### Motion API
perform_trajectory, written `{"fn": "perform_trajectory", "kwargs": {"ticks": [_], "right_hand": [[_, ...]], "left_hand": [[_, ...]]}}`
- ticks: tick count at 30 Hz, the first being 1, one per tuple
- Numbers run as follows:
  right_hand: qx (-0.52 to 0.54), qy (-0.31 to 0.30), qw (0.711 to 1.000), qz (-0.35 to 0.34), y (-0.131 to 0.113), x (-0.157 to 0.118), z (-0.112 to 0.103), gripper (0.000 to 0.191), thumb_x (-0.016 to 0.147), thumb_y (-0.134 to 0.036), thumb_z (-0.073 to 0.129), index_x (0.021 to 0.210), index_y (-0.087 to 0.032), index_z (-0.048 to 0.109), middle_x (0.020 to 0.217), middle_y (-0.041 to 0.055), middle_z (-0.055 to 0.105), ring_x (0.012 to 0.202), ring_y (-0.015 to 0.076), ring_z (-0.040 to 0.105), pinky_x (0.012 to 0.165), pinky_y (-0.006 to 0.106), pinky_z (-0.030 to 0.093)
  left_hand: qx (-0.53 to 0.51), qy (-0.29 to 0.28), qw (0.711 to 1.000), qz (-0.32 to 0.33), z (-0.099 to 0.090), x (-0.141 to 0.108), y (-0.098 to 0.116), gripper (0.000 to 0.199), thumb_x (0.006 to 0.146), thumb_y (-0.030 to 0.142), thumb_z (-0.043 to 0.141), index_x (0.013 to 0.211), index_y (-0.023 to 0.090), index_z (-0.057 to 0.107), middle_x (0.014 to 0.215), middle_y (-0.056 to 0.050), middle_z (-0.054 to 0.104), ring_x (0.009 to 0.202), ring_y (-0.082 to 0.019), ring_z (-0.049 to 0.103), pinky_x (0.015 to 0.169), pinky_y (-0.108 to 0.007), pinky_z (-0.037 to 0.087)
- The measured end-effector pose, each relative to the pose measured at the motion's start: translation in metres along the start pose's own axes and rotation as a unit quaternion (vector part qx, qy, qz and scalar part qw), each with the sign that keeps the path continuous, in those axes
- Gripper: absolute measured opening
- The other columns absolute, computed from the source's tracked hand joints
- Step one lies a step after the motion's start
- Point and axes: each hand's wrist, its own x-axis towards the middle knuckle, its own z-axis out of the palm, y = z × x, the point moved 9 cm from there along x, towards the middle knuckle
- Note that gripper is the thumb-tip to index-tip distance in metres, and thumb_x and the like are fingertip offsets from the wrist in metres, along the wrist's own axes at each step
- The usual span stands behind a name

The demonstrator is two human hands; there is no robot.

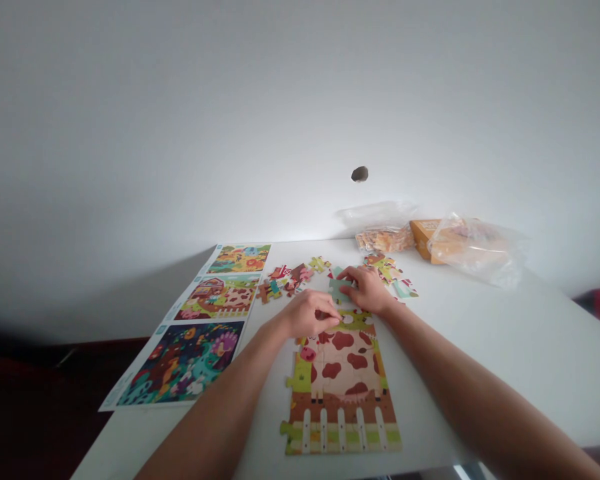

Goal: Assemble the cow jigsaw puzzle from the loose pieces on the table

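Note:
A partly joined jigsaw (347, 373) with a spotted cow and a white fence lies on the white table. My left hand (311, 313) is at its upper left edge, thumb and fingertips pinched together; what they hold, if anything, is too small to make out. Just above the joined part, my right hand (366, 288) has its fingers on a pale green-blue puzzle piece (338, 289). Loose pieces (293, 280) lie beyond my left hand, and more pieces (385, 267) are scattered behind my right hand.
A printed sheet (180, 363) with three pictures lies along the table's left side. At the back, against the white wall, are a clear bag of pieces (385, 238) and an orange box (425, 237) partly under clear plastic (485, 250). The wall has a hole (359, 174).

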Motion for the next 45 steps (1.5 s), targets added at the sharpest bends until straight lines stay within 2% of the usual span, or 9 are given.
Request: {"fn": "perform_trajectory", "kwargs": {"ticks": [3, 11, 13, 17, 20, 26, 45], "right_hand": [[0.001, -0.003, 1.0, 0.001, -0.001, 0.0, 0.0, 0.022, 0.081, -0.02, 0.068, 0.102, -0.023, 0.069, 0.082, 0.0015, 0.067, 0.08, 0.0194, 0.06, 0.088, 0.037, 0.033], [0.032, 0.015, 0.999, -0.011, -0.003, 0.0, -0.005, 0.017, 0.082, -0.02, 0.067, 0.099, -0.021, 0.069, 0.079, 0.0, 0.067, 0.069, 0.0153, 0.057, 0.083, 0.032, 0.035], [0.044, 0.019, 0.999, -0.023, -0.007, -0.001, -0.006, 0.014, 0.083, -0.021, 0.067, 0.097, -0.021, 0.069, 0.077, -0.0006, 0.067, 0.069, 0.0148, 0.056, 0.083, 0.032, 0.034], [0.055, -0.007, 0.997, -0.052, -0.016, -0.003, 0.001, 0.011, 0.084, -0.024, 0.067, 0.095, -0.022, 0.07, 0.076, -0.0013, 0.067, 0.069, 0.014, 0.056, 0.081, 0.031, 0.034], [0.042, -0.024, 0.997, -0.059, -0.018, -0.005, 0.006, 0.012, 0.084, -0.025, 0.068, 0.096, -0.023, 0.071, 0.078, -0.0011, 0.067, 0.071, 0.0144, 0.057, 0.082, 0.031, 0.034], [0.04, -0.019, 0.998, -0.052, -0.016, -0.005, 0.007, 0.014, 0.086, -0.027, 0.067, 0.099, -0.023, 0.07, 0.081, -0.0002, 0.068, 0.076, 0.0162, 0.06, 0.086, 0.034, 0.033], [0.015, -0.02, 0.998, -0.058, -0.017, -0.004, 0.007, 0.015, 0.088, -0.03, 0.067, 0.101, -0.024, 0.071, 0.083, 0.0026, 0.064, 0.085, 0.0196, 0.059, 0.088, 0.038, 0.033]], "left_hand": [[0.031, -0.045, 0.998, -0.005, 0.009, -0.002, 0.002, 0.015, 0.082, 0.022, 0.067, 0.09, 0.026, 0.08, 0.076, 0.0, 0.074, 0.065, -0.013, 0.064, 0.064, -0.023, 0.047], [0.039, -0.05, 0.998, -0.004, 0.007, -0.001, 0.006, 0.016, 0.081, 0.019, 0.066, 0.087, 0.024, 0.08, 0.072, 0.0, 0.076, 0.06, -0.013, 0.066, 0.057, -0.023, 0.046], [0.039, -0.006, 0.999, -0.006, 0.0, -0.001, 0.005, 0.017, 0.083, 0.019, 0.063, 0.086, 0.023, 0.08, 0.075, 0.0, 0.076, 0.063, -0.013, 0.067, 0.061, -0.023, 0.048], [0.074, 0.16, 0.982, -0.069, -0.031, -0.007, -0.009, 0.019, 0.089, 0.021, 0.057, 0.092, 0.02, 0.076, 0.082, -0.001, 0.076, 0.067, -0.013, 0.066, 0.064, -0.023, 0.048], [0.098, 0.209, 0.967, -0.108, -0.041, -0.01, -0.018, 0.02, 0.091, 0.022, 0.055, 0.095, 0.02, 0.074, 0.087, -0.002, 0.076, 0.066, -0.013, 0.065, 0.064, -0.023, 0.049], [0.122, 0.183, 0.967, -0.131, -0.038, -0.007, -0.022, 0.02, 0.09, 0.024, 0.056, 0.096, 0.021, 0.075, 0.083, -0.001, 0.076, 0.061, -0.013, 0.063, 0.069, -0.026, 0.052], [0.133, 0.154, 0.968, -0.15, -0.034, -0.006, -0.027, 0.021, 0.088, 0.023, 0.057, 0.097, 0.023, 0.075, 0.088, 0.0, 0.077, 0.081, -0.018, 0.071, 0.078, -0.028, 0.052]]}}
